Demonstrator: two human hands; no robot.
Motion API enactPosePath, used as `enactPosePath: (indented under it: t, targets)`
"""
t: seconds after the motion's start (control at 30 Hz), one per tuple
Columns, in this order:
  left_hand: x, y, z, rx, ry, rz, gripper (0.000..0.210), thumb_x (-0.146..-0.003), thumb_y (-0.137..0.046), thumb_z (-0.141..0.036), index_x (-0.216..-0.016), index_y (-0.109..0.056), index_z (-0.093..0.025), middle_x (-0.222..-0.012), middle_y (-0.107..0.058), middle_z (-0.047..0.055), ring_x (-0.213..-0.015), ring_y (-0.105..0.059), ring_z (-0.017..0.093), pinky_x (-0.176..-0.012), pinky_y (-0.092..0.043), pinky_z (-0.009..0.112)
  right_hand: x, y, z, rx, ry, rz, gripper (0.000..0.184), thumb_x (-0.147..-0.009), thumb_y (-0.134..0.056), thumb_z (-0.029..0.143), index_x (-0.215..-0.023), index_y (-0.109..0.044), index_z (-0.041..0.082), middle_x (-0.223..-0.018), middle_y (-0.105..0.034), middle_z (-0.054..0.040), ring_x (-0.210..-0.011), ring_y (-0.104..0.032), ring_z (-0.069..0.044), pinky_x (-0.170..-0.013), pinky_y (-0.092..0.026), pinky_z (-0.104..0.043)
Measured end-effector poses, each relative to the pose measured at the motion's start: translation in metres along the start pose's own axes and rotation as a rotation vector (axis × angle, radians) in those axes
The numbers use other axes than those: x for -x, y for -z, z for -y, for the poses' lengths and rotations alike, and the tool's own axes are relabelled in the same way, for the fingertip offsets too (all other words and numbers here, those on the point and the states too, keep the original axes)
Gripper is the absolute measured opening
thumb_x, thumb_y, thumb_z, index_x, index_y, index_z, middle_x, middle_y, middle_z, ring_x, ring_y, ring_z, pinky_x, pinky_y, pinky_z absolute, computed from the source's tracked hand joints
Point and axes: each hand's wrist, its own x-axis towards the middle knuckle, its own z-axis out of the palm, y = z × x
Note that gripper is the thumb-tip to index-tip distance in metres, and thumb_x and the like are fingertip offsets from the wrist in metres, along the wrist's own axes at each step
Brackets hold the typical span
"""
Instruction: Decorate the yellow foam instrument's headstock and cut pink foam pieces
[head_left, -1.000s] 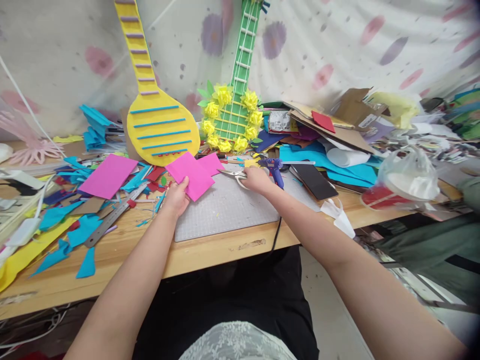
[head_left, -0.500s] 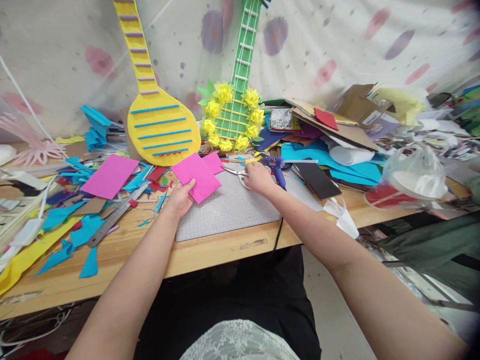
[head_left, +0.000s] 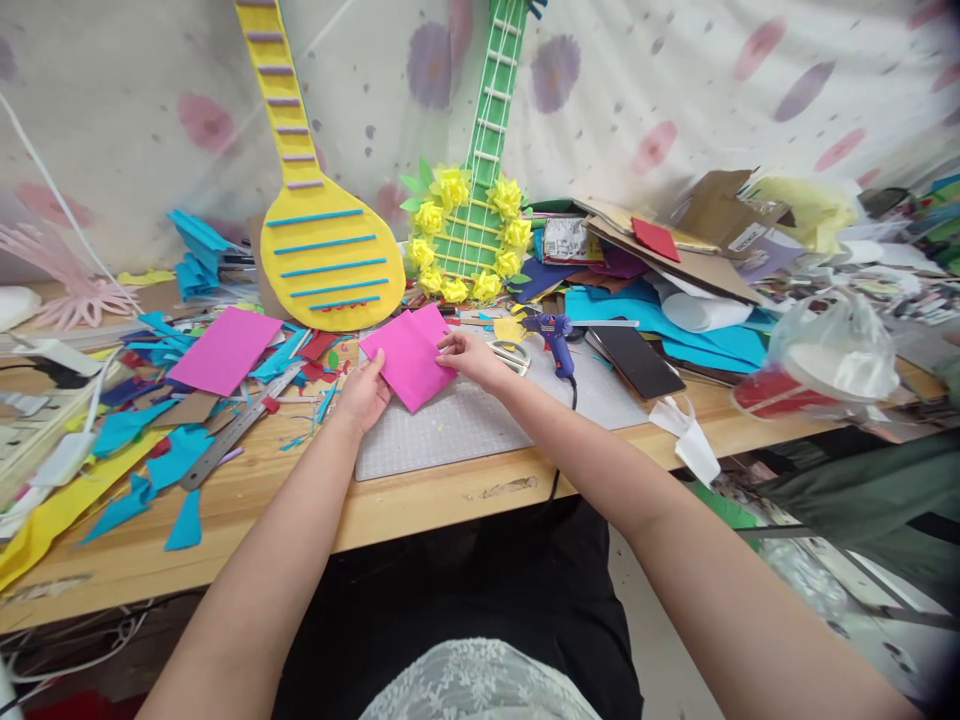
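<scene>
My left hand [head_left: 365,392] pinches the left edge of a bright pink paper square [head_left: 412,362], thumb on top, above the grey cutting mat [head_left: 420,447]. At the square's right edge, the bent fingers of my right hand [head_left: 466,357] close on it. A second pink piece seems to lie behind the square, mostly hidden. Just beyond my right wrist, scissors with pale handles [head_left: 511,357] rest on the mat, partly covered by my hand. A blue glue gun [head_left: 555,343] is right of them.
Another pink sheet [head_left: 225,350] lies left among blue scraps and a metal ruler [head_left: 238,428]. Behind stand a yellow paper instrument [head_left: 330,235] and a green one with yellow flowers [head_left: 480,215]. To the right are a black phone [head_left: 637,362] and a bagged red-and-white tub [head_left: 780,395].
My right hand has let go of the scissors and moved left onto the pink square. The square has shifted slightly right and now overlaps the pink piece behind it more.
</scene>
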Motion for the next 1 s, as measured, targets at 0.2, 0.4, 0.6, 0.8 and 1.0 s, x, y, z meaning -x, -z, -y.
enactPosePath:
  t: [0.2,0.4,0.6,0.8,1.0]
  targets:
    - [-0.002,0.001,-0.001,-0.026,0.028,-0.038,0.021,-0.09,-0.042,-0.014,-0.093,-0.063,-0.011,-0.087,-0.072,0.009,-0.088,-0.068,0.016,-0.089,-0.051,0.031,0.003,0.009,-0.002,-0.002,0.009,0.026,0.024,-0.064,-0.066,0.014,-0.084,-0.053,0.015,-0.054,-0.049,0.0076,-0.054,-0.046,-0.008,-0.057,-0.037,-0.021]
    - [-0.002,0.001,0.0,-0.051,0.053,-0.028,0.021,-0.092,-0.041,-0.018,-0.095,-0.062,-0.012,-0.084,-0.072,0.007,-0.076,-0.068,0.013,-0.083,-0.053,0.028,0.001,0.008,-0.007,-0.079,0.013,0.018,0.02,-0.061,-0.066,0.012,-0.078,-0.054,0.014,-0.049,-0.049,0.0073,-0.048,-0.042,-0.007,-0.052,-0.032,-0.021]
    - [-0.006,0.009,-0.008,-0.06,-0.019,-0.022,0.015,-0.085,-0.056,-0.025,-0.094,-0.063,-0.016,-0.083,-0.071,0.003,-0.07,-0.066,0.009,-0.078,-0.052,0.024,-0.001,0.01,-0.011,-0.099,0.145,0.016,0.022,-0.057,-0.066,0.013,-0.078,-0.058,0.016,-0.053,-0.051,0.0068,-0.052,-0.046,-0.008,-0.055,-0.035,-0.022]
    - [-0.002,0.007,-0.004,-0.132,0.002,0.059,0.019,-0.073,-0.068,-0.013,-0.091,-0.064,-0.015,-0.081,-0.072,0.003,-0.069,-0.066,0.011,-0.076,-0.054,0.024,-0.004,0.007,-0.009,-0.216,0.19,-0.005,0.02,-0.056,-0.067,0.015,-0.073,-0.057,0.015,-0.061,-0.053,0.0061,-0.057,-0.047,-0.007,-0.059,-0.038,-0.022]
    - [-0.002,0.001,0.007,-0.227,-0.085,-0.099,0.011,-0.073,-0.068,-0.012,-0.083,-0.065,-0.01,-0.071,-0.071,0.005,-0.072,-0.068,0.016,-0.074,-0.056,0.028,-0.004,0.001,-0.002,-0.165,0.119,0.034,0.017,-0.064,-0.065,0.017,-0.077,-0.055,0.015,-0.063,-0.055,0.0045,-0.058,-0.05,-0.008,-0.061,-0.043,-0.023]
